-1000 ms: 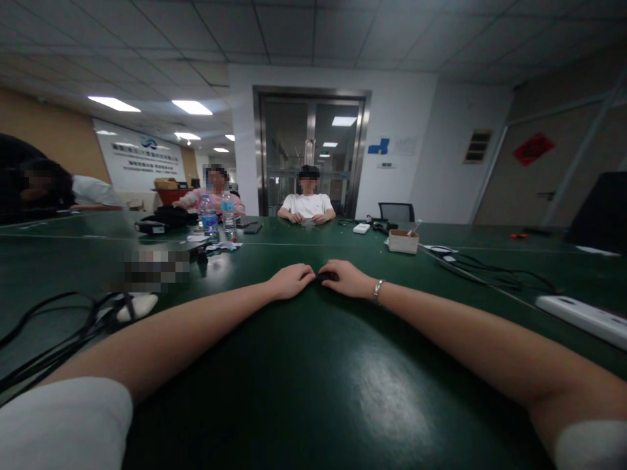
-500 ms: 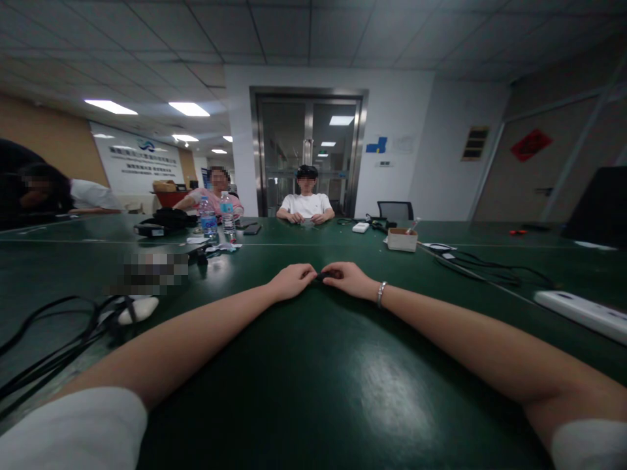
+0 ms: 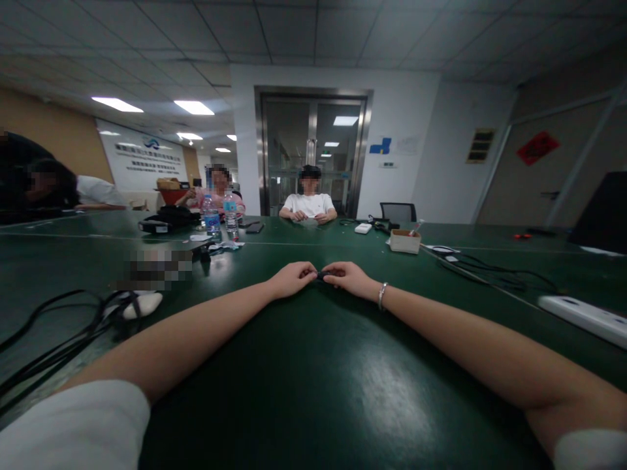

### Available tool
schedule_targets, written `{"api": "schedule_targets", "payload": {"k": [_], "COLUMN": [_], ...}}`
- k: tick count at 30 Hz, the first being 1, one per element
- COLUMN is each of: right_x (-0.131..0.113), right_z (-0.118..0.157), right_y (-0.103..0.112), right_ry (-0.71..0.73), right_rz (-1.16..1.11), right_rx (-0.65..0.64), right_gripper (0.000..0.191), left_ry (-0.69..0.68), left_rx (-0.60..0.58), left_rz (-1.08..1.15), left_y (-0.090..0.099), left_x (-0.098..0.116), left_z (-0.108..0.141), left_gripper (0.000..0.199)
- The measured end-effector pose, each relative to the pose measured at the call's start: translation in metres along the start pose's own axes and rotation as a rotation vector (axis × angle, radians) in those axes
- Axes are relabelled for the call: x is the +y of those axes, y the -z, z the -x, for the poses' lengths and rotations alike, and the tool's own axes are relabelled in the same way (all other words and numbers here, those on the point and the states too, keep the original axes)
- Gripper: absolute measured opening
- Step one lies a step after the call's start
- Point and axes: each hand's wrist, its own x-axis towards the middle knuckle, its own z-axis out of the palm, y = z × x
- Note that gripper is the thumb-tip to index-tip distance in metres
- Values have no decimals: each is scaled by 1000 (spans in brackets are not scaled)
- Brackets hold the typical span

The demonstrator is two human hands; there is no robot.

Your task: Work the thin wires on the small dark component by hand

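Above the middle of the green table point(image 3: 274, 365), both my hands meet at a small dark object point(image 3: 321, 276). Its kind is too small and too covered by fingers to make out. My left hand point(image 3: 292, 279) has its thumb and fingers pinched at the object's left end. From the other side, my right hand point(image 3: 349, 278) grips it with curled fingers; a silver bracelet point(image 3: 382, 296) circles that wrist. The fingertips of the two hands are nearly touching.
Left are black cables point(image 3: 63, 339), a white computer mouse point(image 3: 143, 305) and water bottles point(image 3: 211, 215). On the right lie a small box point(image 3: 405, 241), more cables point(image 3: 494, 271) and a white power strip point(image 3: 582, 316). A person point(image 3: 308, 203) sits opposite; others are at the left.
The view has shifted slightly, so the room appears a little further right. My hands stay at the dark object with almost the same grip.
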Motion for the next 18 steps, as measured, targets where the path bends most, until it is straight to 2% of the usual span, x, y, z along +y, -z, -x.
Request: {"api": "schedule_targets", "payload": {"k": [11, 15, 18], "right_x": [-5, -1, 0], "right_z": [3, 2, 1], "right_y": [2, 1, 1], "right_ry": [-68, -58, -39], "right_rz": [-125, -187, -212], "right_rx": [9, 61, 68], "right_gripper": [24, 30, 26], "left_ry": [-14, -21, -3], "left_rx": [36, 56, 87], "left_rz": [56, 66, 125], "left_y": [0, -1, -2], "left_x": [1, 1, -1], "left_z": [0, 0, 0], "left_gripper": [26, 26, 26]}}
